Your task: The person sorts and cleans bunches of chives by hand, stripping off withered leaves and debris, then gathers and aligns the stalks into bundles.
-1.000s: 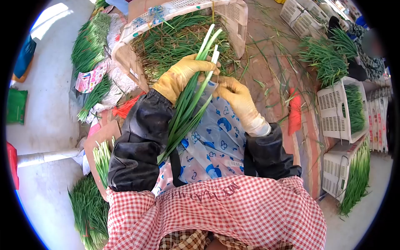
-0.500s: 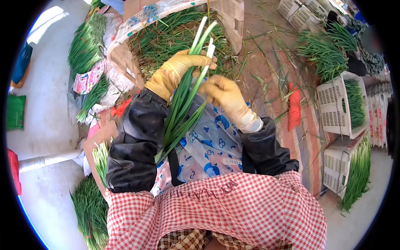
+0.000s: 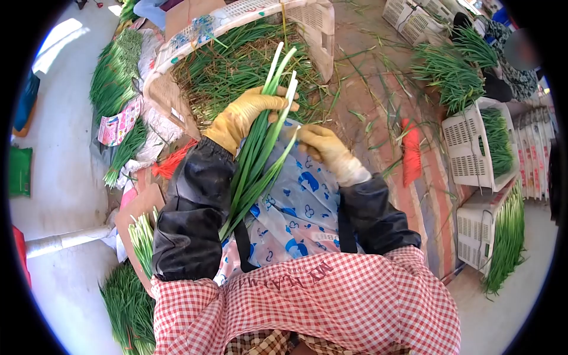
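My left hand (image 3: 248, 113), in a yellow glove, is closed round several long green stalks (image 3: 254, 154) with white ends. The white ends point up past the fingers, and the leaves hang down over my patterned apron (image 3: 302, 201). To the right, my gloved right hand (image 3: 322, 148) has its fingertips pressed together at the pale tip of one stalk (image 3: 290, 148) that slants away from the bunch. Beyond both hands is a crate (image 3: 328, 35) with loose green leaves and brownish debris inside.
Bundles of green stalks (image 3: 112, 77) lie at the left, with more at the lower left. Two white crates (image 3: 464, 151) of greens stand at the right. A red bundle (image 3: 411, 154) lies on the striped mat (image 3: 387, 112). Another person (image 3: 515, 65) is at the upper right.
My right hand has moved from beside the bunch outward to the right, and one stalk now angles apart from the others. My left hand keeps hold of the bunch.
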`<state>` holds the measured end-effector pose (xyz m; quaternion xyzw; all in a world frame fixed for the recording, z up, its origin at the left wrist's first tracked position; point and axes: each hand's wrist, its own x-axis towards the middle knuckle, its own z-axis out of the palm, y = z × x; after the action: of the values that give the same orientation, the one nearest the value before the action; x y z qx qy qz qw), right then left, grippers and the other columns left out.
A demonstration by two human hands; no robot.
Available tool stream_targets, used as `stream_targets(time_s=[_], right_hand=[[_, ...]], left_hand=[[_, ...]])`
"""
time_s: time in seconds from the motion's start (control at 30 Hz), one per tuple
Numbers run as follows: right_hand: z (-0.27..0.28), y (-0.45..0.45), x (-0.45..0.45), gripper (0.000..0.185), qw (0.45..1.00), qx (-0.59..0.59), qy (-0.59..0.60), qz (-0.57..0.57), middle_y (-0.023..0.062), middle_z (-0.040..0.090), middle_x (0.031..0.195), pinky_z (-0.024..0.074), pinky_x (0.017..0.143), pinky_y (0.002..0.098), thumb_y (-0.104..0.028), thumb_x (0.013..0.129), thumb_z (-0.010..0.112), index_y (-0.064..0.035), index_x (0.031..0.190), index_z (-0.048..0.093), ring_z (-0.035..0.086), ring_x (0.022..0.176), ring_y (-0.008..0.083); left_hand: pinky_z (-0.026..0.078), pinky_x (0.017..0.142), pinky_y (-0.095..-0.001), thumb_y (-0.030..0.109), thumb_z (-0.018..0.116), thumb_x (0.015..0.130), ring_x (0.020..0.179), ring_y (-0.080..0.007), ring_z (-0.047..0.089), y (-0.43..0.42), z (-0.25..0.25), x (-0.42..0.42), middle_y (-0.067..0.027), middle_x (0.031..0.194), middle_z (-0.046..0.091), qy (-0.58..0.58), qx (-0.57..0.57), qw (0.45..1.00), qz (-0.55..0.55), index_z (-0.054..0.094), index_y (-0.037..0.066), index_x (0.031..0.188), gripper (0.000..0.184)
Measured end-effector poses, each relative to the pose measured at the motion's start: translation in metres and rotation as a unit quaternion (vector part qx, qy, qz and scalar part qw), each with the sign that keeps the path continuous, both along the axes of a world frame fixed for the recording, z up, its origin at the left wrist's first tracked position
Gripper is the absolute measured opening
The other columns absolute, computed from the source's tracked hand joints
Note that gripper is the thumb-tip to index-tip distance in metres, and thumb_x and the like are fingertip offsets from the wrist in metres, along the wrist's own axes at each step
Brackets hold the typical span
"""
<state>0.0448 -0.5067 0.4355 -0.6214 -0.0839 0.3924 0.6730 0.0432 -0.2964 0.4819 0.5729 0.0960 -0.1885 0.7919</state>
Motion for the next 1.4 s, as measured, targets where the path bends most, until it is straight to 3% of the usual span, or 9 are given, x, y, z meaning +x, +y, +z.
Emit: stream_targets(time_s=[0.4, 0.83, 0.93, 1.0, 1.07, 1.13, 1.2, 1.3, 1.4], right_hand=[[-0.003, 0.018, 0.026, 0.021, 0.980, 0.146, -0.005, -0.136, -0.0061, 0.049, 0.066, 0.0226, 0.041, 0.0176, -0.026, 0.089, 0.067, -0.0072, 0.095, 0.060, 0.034, 0.048, 0.0010], [0.005, 0.024, 0.046, 0.031, 0.983, 0.096, -0.033, -0.156, -0.0030, 0.052, 0.064, 0.0316, 0.042, 0.0215, -0.038, 0.093, 0.058, -0.0069, 0.092, 0.058, 0.044, 0.048, 0.0078], [0.006, 0.008, 0.068, 0.046, 0.931, 0.099, -0.242, -0.257, 0.0095, 0.063, 0.108, 0.0485, 0.082, 0.0299, -0.042, 0.096, 0.051, -0.0035, 0.120, 0.059, 0.060, 0.097, 0.0176], [0.012, 0.007, 0.067, 0.054, 0.938, 0.075, -0.301, -0.157, 0.0109, 0.054, 0.132, 0.0411, 0.099, 0.0333, -0.042, 0.098, 0.047, -0.0046, 0.136, 0.048, 0.050, 0.120, 0.0222], [0.015, 0.011, 0.053, 0.053, 0.965, 0.128, -0.217, 0.073, 0.0107, 0.046, 0.141, 0.0393, 0.101, 0.0324, -0.042, 0.100, 0.043, -0.0051, 0.137, 0.046, 0.048, 0.124, 0.0257], [-0.011, 0.006, 0.058, 0.069, 0.976, 0.143, -0.135, -0.097, 0.0170, 0.044, 0.140, 0.0385, 0.103, 0.0344, -0.051, 0.095, 0.049, -0.0049, 0.144, 0.034, 0.048, 0.124, 0.0258], [-0.042, -0.003, 0.060, 0.074, 0.971, 0.236, -0.006, -0.034, 0.0183, 0.046, 0.137, 0.0400, 0.101, 0.0354, -0.053, 0.093, 0.049, -0.0054, 0.146, 0.029, 0.047, 0.124, 0.0242], [-0.044, 0.023, 0.028, 0.059, 0.964, 0.220, 0.021, 0.145, 0.0152, 0.051, 0.132, 0.0431, 0.098, 0.0335, -0.046, 0.095, 0.051, -0.0042, 0.136, 0.046, 0.053, 0.115, 0.0194], [0.018, 0.034, 0.008, 0.036, 0.967, 0.231, 0.069, 0.082, 0.0142, 0.065, 0.110, 0.0522, 0.083, 0.0340, -0.031, 0.095, 0.055, -0.0009, 0.115, 0.059, 0.064, 0.092, 0.0218]], left_hand=[[0.042, 0.047, -0.0243, 0.006, 0.066, 0.082, 0.050, -0.0102, 0.049, -0.022, -0.016, -0.004, -0.0014, 0.060, 0.052, 0.062, 0.047, 0.997, 0.005, 0.061, 0.001, 0.094, 0.014], [0.051, 0.068, -0.0245, 0.014, 0.073, 0.082, 0.078, -0.0124, 0.063, -0.024, -0.030, -0.033, -0.0060, 0.088, 0.065, -0.034, 0.147, 0.985, -0.079, 0.057, -0.002, 0.116, 0.041], [0.052, 0.069, -0.0243, 0.013, 0.073, 0.082, 0.079, -0.0136, 0.064, -0.019, -0.021, -0.036, -0.0079, 0.089, 0.066, 0.024, 0.038, 0.995, -0.084, 0.056, -0.003, 0.117, 0.042], [0.052, 0.068, -0.0237, 0.014, 0.072, 0.082, 0.076, -0.0133, 0.064, -0.019, -0.021, -0.035, -0.0077, 0.088, 0.066, 0.033, 0.025, 0.995, -0.089, 0.057, -0.002, 0.117, 0.041], [0.051, 0.065, -0.0229, 0.015, 0.071, 0.083, 0.073, -0.0126, 0.062, -0.016, -0.027, -0.035, -0.0071, 0.086, 0.066, 0.067, 0.010, 0.992, -0.109, 0.058, -0.001, 0.116, 0.039], [0.050, 0.063, -0.0227, 0.017, 0.070, 0.084, 0.069, -0.0125, 0.061, -0.013, -0.036, -0.041, -0.0065, 0.085, 0.065, 0.043, -0.004, 0.994, -0.096, 0.059, -0.001, 0.115, 0.037], [0.050, 0.062, -0.0226, 0.017, 0.069, 0.085, 0.068, -0.0129, 0.061, -0.011, -0.031, -0.045, -0.0064, 0.084, 0.065, 0.050, -0.037, 0.994, -0.089, 0.059, 0.000, 0.114, 0.035], [0.050, 0.063, -0.0233, 0.017, 0.068, 0.085, 0.070, -0.0143, 0.063, -0.020, -0.015, -0.047, -0.0078, 0.084, 0.066, 0.047, -0.006, 0.988, -0.149, 0.059, -0.002, 0.114, 0.036], [0.053, 0.067, -0.0255, 0.017, 0.069, 0.083, 0.075, -0.0159, 0.065, -0.021, -0.016, -0.051, -0.0095, 0.088, 0.067, 0.002, 0.005, 0.989, -0.150, 0.059, -0.002, 0.114, 0.038]])
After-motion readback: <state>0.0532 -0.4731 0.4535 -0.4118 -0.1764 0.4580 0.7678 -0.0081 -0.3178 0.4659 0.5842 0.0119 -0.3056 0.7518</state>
